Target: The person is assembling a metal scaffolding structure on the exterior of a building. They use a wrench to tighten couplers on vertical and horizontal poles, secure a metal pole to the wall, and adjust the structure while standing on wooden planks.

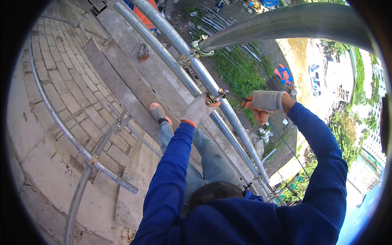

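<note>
Two galvanised scaffold tubes run side by side: an outer tube [240,130] and an inner tube [179,72]. My left hand [197,110], in a pale glove with orange at the fingers and cuff, closes on a metal scaffold coupler [221,94] at these tubes. Its fingertips are partly hidden behind the fitting. Over the outer side of the tubes, my gloved right hand [264,105] grips a metal spanner [236,96]. The spanner's far end meets the coupler; most of its handle is hidden in my fist.
Worn planks [134,67] carry my feet, with a brush-like bundle [143,52] on them. A brick wall [67,87] and more tubes [61,108] stand left. A thick tube [286,26] crosses the upper right. Beyond the rail is a drop to ground with piled tubes [222,24].
</note>
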